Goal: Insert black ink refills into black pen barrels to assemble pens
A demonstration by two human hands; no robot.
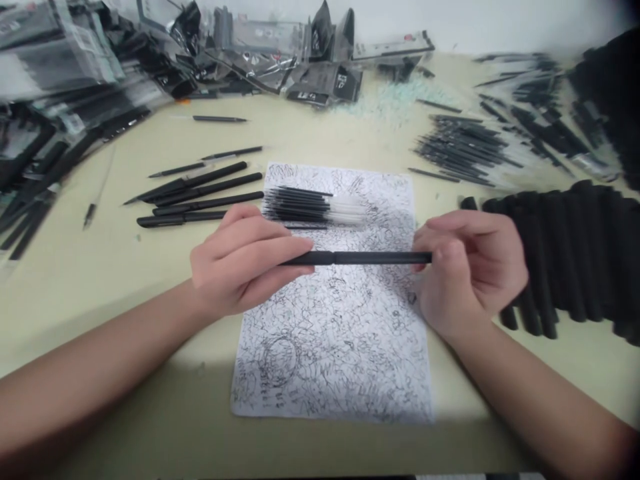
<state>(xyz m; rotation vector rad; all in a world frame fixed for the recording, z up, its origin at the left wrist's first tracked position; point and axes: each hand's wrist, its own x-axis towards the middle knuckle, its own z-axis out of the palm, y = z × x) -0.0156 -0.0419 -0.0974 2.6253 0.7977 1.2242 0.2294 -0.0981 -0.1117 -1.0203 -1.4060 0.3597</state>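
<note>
A black pen (373,257) is held level above a sheet of paper (335,360) covered in scribbles. My left hand (253,257) pinches its left end, and the fingers hide that tip. The other end sits between the thumb and fingers of my right hand (463,270). Just beyond the pen, a bundle of refills (305,205) with dark and whitish parts lies on the paper. Several black pens (200,200) lie on the table near my left hand.
Plastic packets (325,80) are heaped along the back and left of the yellowish table (165,413). More refills (460,147) lie at the back right. A row of black pens or caps (565,253) is stacked beside my right hand.
</note>
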